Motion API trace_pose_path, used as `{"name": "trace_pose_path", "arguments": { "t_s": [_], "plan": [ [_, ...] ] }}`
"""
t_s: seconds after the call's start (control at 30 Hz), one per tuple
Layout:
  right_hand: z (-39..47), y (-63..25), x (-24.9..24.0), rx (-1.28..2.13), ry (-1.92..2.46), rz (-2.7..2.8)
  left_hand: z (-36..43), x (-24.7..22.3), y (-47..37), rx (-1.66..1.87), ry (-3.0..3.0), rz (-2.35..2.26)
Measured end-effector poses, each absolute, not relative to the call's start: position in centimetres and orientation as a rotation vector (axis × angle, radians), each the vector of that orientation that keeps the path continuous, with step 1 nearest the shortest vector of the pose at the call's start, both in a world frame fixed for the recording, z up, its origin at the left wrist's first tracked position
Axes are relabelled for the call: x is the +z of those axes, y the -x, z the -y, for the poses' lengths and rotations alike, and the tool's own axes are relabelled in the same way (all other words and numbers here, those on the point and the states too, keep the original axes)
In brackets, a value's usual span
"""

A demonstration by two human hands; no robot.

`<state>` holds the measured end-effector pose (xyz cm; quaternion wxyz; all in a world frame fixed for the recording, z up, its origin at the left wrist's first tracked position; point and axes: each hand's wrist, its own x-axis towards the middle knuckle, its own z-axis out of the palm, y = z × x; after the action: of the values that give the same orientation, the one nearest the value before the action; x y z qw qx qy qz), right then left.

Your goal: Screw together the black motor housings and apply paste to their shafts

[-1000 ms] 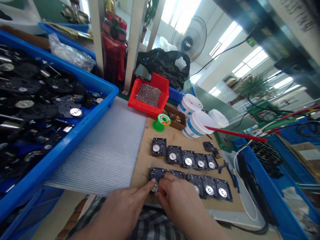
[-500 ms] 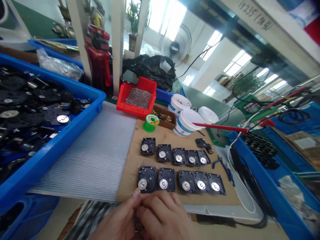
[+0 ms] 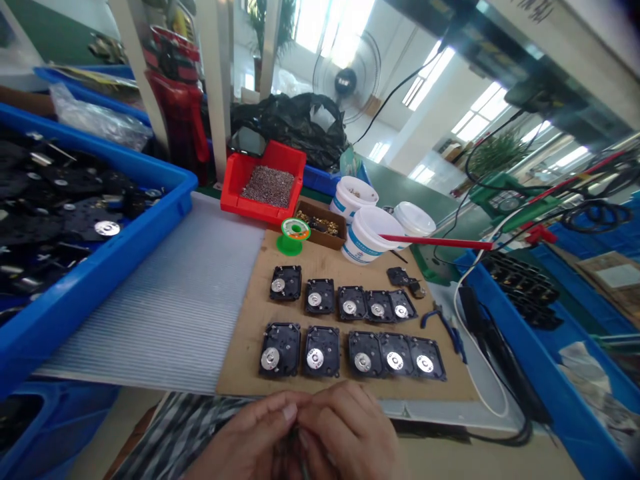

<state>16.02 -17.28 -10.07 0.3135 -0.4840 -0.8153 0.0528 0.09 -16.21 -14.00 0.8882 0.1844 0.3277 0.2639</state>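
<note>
Together, the bare left hand [image 3: 250, 437] and bare right hand [image 3: 347, 433] grasp a small dark metallic object [image 3: 294, 448].
Mostly hidden by curled fingers, it sits before the brown cardboard sheet [image 3: 240, 367], near square black plastic housings [image 3: 323, 352] with silver discs.
</note>
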Motion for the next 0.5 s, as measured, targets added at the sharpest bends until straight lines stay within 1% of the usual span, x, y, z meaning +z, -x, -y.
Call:
{"name": "trace_pose_path", "arguments": {
  "t_s": [0.07,0.2,0.3,0.5],
  "plan": [
    [17.6,-17.0,-9.8,0.281,1.300,2.133,16.0,-14.0,-0.1,0.500,-0.522,-0.738],
    [17.2,-19.0,-9.3,0.522,1.418,2.032,15.1,-12.9,0.2,0.485,-1.111,-0.922],
    [16.0,-20.0,-9.4,0.592,1.564,2.062,14.3,-12.1,0.1,0.424,-1.523,-1.003],
    [13.9,-20.2,-9.8,0.658,1.750,2.252,13.6,-12.8,-1.1,0.073,-2.022,-1.081]
  ]
}}
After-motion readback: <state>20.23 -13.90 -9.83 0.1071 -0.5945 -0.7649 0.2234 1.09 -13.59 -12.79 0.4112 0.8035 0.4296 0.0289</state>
